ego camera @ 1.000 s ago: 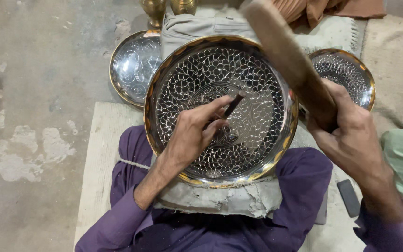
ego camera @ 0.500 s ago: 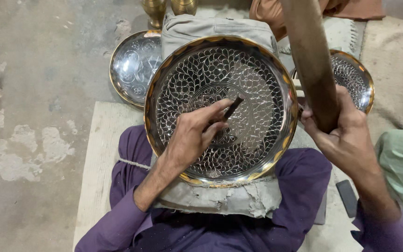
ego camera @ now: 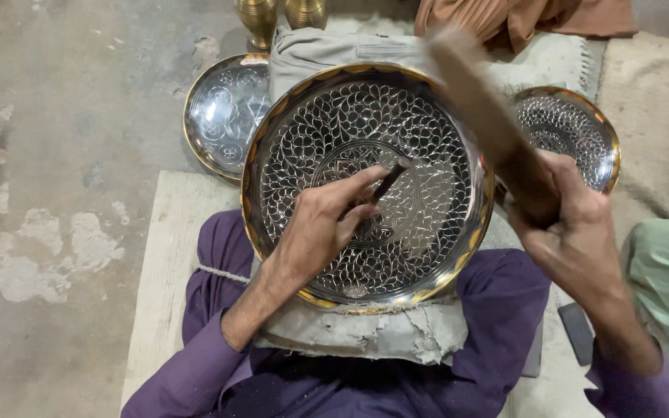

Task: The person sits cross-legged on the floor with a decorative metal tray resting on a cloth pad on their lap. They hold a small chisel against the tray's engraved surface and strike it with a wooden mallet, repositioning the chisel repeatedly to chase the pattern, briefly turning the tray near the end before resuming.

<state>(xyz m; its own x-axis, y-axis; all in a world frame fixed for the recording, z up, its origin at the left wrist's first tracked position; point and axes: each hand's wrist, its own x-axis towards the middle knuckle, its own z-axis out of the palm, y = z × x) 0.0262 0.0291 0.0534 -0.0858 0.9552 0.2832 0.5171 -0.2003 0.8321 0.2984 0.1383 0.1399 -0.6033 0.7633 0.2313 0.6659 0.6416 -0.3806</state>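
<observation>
Looking down through the head camera, I see my left hand (ego camera: 327, 232) pinching a thin dark chisel (ego camera: 391, 179) between thumb and fingertips, its tip set at a slant on the big engraved plate (ego camera: 365, 186). That plate lies across my lap on a grey padded block (ego camera: 365, 337), tilted slightly toward me, its brass rim ringing a dense field of leaf shapes. My right hand (ego camera: 563, 224) is wrapped tight around the lower end of a wooden mallet (ego camera: 489, 128), whose blurred head hangs above the plate's right rim.

I judge the plate to be stiff sheet metal, fairly weighty and slick on its polished face, so it is best steadied by the rim or left bedded in the block. The chisel is slim, hard and likely to skate on that surface; holding it low near the tip, as now, seems right. The mallet looks dense and is held at the handle end.

Two smaller engraved plates lie on the floor behind, one at left (ego camera: 222, 116), one at right (ego camera: 571, 135), with two brass vases (ego camera: 280, 17) beyond.
</observation>
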